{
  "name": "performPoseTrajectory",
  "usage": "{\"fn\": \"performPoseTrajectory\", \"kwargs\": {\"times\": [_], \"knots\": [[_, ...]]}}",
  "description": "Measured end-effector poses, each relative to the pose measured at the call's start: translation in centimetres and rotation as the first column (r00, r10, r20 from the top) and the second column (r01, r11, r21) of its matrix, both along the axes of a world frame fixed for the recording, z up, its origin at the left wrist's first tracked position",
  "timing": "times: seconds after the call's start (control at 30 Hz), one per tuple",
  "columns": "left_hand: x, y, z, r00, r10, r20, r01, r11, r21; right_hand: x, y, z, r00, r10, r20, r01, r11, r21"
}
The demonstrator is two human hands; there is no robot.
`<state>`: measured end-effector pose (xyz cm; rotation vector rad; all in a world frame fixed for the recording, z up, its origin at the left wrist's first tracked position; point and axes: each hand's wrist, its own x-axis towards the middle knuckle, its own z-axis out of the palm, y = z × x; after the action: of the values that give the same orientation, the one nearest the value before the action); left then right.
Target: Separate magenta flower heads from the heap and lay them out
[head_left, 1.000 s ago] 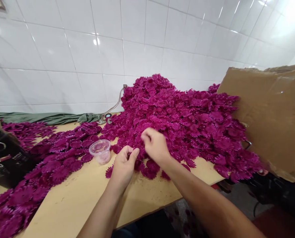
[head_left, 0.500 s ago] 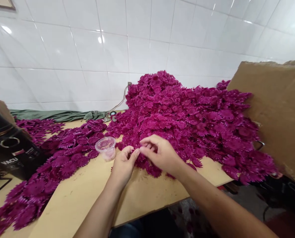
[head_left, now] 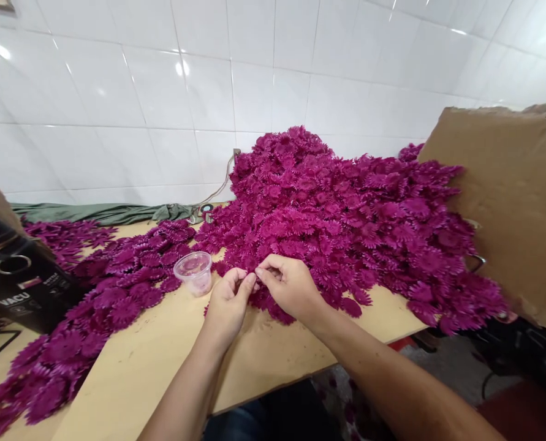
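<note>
My left hand point(head_left: 227, 303) is closed in a pinch at the front of a large heap of magenta artificial-looking flowers point(head_left: 300, 202). A bit of magenta flower shows between its thumb and forefinger. Thumb and forefinger of my right hand point(head_left: 288, 285) are pinched together too, their tips almost meeting the left fingertips. Whatever the right tips grip is too small to make out. Just left of my left hand stands a small clear plastic cup point(head_left: 193, 274) with pinkish contents that I cannot identify.
A band of flatter magenta flowers point(head_left: 116, 294) runs down the left side of the wooden table point(head_left: 162, 361). Beside it stands a black box point(head_left: 29, 288). Cardboard point(head_left: 507, 202) rises at the right, and green cloth point(head_left: 98, 212) lies along the tiled wall.
My right hand has turned slightly and its fingers have closed more tightly, tips beside the left thumb. The left hand keeps its pinch. The view has shifted slightly.
</note>
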<state>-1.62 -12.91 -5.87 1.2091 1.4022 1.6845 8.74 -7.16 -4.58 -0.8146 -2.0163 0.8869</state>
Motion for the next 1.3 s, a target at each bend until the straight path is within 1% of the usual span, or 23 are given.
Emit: {"fn": "performPoseTrajectory", "kwargs": {"times": [0.07,0.1,0.13,0.17,0.2,0.23,0.3,0.37,0.43,0.53,0.6,0.7,0.8,0.87,0.9,0.97,1.0,1.03,1.1,1.13,1.2,1.27,1.3], "knots": [[0.0,-0.4,0.0,0.999,0.036,-0.001,-0.036,0.999,0.026,0.3,1.3,0.6,0.993,-0.098,-0.06,0.101,0.994,0.035],[0.0,-0.7,-0.1,0.999,0.052,0.002,-0.052,0.998,0.037,0.6,2.3,1.0,0.978,-0.178,-0.11,0.184,0.982,0.041],[-0.1,-0.9,-0.1,0.998,0.066,0.007,-0.067,0.997,0.042,1.1,3.4,1.5,0.941,-0.291,-0.171,0.299,0.954,0.026],[-0.3,-1.2,-0.2,0.997,0.074,0.014,-0.074,0.997,0.038,1.5,4.5,2.1,0.901,-0.37,-0.226,0.368,0.928,-0.054],[-0.5,-1.4,-0.2,0.997,0.075,0.026,-0.076,0.997,0.023,2.0,5.5,2.6,0.872,-0.405,-0.276,0.384,0.914,-0.127],[-0.6,-1.6,-0.2,0.996,0.07,0.048,-0.071,0.997,0.004,2.3,6.2,3.0,0.865,-0.4,-0.304,0.368,0.916,-0.158],[-0.9,-1.7,-0.2,0.992,0.048,0.113,-0.046,0.999,-0.027,2.6,6.7,3.5,0.883,-0.336,-0.327,0.276,0.936,-0.217],[-0.8,-1.5,0.0,0.986,0.02,0.165,-0.015,0.999,-0.032,2.3,5.9,3.4,0.921,-0.225,-0.318,0.137,0.951,-0.276],[-0.5,-1.3,0.1,0.983,-0.004,0.182,0.009,1.0,-0.03,1.8,4.7,2.9,0.945,-0.102,-0.31,-0.005,0.945,-0.326],[-0.2,-1.3,0.3,0.98,-0.018,0.197,0.025,0.999,-0.033,1.3,3.1,1.7,0.955,0.028,-0.295,-0.141,0.918,-0.37],[-0.3,-1.4,0.3,0.977,-0.008,0.212,0.017,0.999,-0.037,1.4,2.5,1.2,0.951,0.065,-0.301,-0.194,0.886,-0.422],[-0.6,-1.2,0.0,0.98,0.024,0.198,-0.015,0.999,-0.047,1.8,2.0,1.1,0.931,0.116,-0.347,-0.282,0.831,-0.479],[-1.0,-0.3,-0.6,0.993,0.052,0.109,-0.043,0.995,-0.086,2.2,1.7,1.3,0.919,0.15,-0.365,-0.329,0.802,-0.499],[-1.3,0.5,-1.1,0.992,0.124,-0.025,-0.126,0.987,-0.097,2.3,1.7,1.3,0.922,0.148,-0.359,-0.323,0.804,-0.499],[-1.4,0.9,-1.3,0.977,0.175,-0.118,-0.185,0.98,-0.076,2.4,1.7,1.3,0.922,0.141,-0.361,-0.319,0.805,-0.501],[-1.8,1.5,-1.6,0.908,0.262,-0.325,-0.276,0.961,0.006,2.4,1.8,1.0,0.92,0.11,-0.375,-0.309,0.792,-0.526],[-2.0,1.7,-1.6,0.864,0.27,-0.425,-0.279,0.959,0.042,2.4,1.9,0.9,0.919,0.087,-0.384,-0.302,0.78,-0.547],[-2.1,1.8,-1.6,0.821,0.254,-0.511,-0.26,0.964,0.062,2.4,1.9,0.8,0.918,0.063,-0.392,-0.295,0.769,-0.567],[-2.4,1.8,-1.4,0.75,0.196,-0.631,-0.215,0.975,0.048,2.5,1.9,0.6,0.914,0.032,-0.404,-0.283,0.765,-0.579],[-2.5,1.8,-1.4,0.726,0.176,-0.665,-0.211,0.977,0.028,2.7,1.9,0.5,0.912,0.032,-0.409,-0.281,0.775,-0.567],[-2.6,1.7,-1.3,0.704,0.17,-0.69,-0.246,0.969,-0.012,3.1,1.8,0.5,0.91,0.045,-0.412,-0.282,0.797,-0.534],[-2.7,1.6,-1.2,0.707,0.186,-0.682,-0.283,0.959,-0.032,3.7,1.8,0.5,0.913,0.047,-0.405,-0.276,0.801,-0.53],[-2.7,1.6,-1.1,0.711,0.185,-0.678,-0.285,0.958,-0.037,4.0,1.8,0.5,0.916,0.037,-0.4,-0.271,0.793,-0.545]]}}
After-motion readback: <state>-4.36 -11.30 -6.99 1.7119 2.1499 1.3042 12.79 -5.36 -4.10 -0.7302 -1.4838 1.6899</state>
